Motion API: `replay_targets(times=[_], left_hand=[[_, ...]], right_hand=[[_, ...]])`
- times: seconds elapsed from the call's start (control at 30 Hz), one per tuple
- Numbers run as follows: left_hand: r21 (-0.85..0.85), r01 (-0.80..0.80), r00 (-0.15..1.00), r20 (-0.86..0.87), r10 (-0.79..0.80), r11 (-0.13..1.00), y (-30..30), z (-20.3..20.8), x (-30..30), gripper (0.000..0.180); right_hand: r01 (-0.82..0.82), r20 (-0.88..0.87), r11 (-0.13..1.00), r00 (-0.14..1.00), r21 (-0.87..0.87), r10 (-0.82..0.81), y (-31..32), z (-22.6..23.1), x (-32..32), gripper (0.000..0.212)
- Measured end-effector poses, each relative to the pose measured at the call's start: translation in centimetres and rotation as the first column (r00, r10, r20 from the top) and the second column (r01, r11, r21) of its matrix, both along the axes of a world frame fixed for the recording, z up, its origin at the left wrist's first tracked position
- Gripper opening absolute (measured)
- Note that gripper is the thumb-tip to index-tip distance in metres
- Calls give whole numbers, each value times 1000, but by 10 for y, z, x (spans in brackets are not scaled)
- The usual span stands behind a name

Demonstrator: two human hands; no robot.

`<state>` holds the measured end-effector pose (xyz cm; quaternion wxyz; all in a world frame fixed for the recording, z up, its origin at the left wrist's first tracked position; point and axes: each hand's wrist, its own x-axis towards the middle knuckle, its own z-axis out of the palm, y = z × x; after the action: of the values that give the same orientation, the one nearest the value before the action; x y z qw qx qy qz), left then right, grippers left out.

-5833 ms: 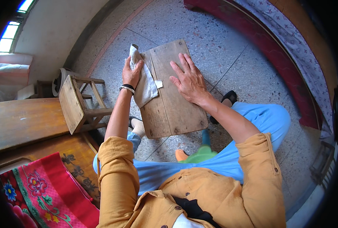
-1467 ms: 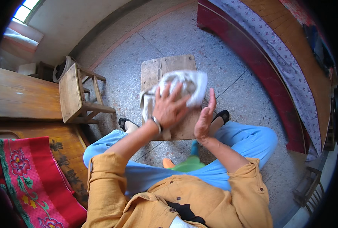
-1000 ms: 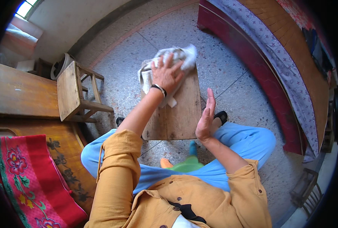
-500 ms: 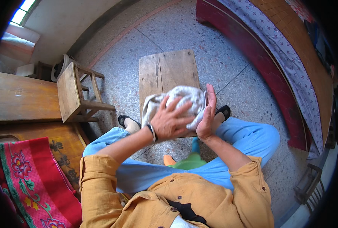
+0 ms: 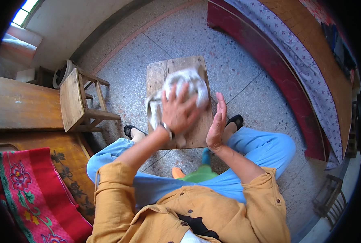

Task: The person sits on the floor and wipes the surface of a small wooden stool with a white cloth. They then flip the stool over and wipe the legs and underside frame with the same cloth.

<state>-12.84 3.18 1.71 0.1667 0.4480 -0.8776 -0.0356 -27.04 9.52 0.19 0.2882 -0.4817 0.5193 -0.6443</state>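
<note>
A pale, crumpled cloth (image 5: pixel 190 79), blurred by motion, lies bunched on a small wooden bench (image 5: pixel 154 73). My left hand (image 5: pixel 179 110) rests palm down on the cloth with its fingers spread, and it too is smeared by motion. Its palm hides the middle of the cloth. My right hand (image 5: pixel 217 126) is raised on edge by the bench's right side, fingers straight and palm facing the cloth. A gap separates it from the cloth, and nothing is in it.
Left of the bench stands a wooden stool (image 5: pixel 73 101), beside a wooden cabinet (image 5: pixel 22 103) and a red floral cloth (image 5: pixel 32 190). A green plastic seat (image 5: pixel 198 174) shows between my knees. Along the right runs a bed with a dark red side board (image 5: pixel 265 77).
My left hand and the cloth have moved away from me over the bench. The cloth has come away from my right hand, which has shifted slightly left.
</note>
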Motion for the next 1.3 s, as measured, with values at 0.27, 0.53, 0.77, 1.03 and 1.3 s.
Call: replay_targets(times=[0.27, 0.53, 0.77, 1.03, 1.3], left_hand=[[119, 272, 960, 30, -277, 955, 31, 20, 26, 51], [-51, -260, 964, 33, 262, 964, -88, -6, 18, 46], [75, 145, 988, 50, -148, 987, 57, 10, 42, 46], [80, 156, 981, 100, -164, 984, -7, 17, 25, 50], [-64, -283, 957, 53, 286, 957, -94, -9, 16, 46]], right_hand=[[-16, 12, 1000, 1000, -1, 16, 1, 0, -1, 68], [12, -22, 1000, 1000, 15, -11, 0, 3, 6, 66], [6, -68, 1000, 998, -6, -7, 0, -1, 2, 64], [8, -71, 1000, 997, 25, -6, -1, -2, 2, 62], [36, -109, 998, 994, 51, -31, -3, -1, 6, 62]])
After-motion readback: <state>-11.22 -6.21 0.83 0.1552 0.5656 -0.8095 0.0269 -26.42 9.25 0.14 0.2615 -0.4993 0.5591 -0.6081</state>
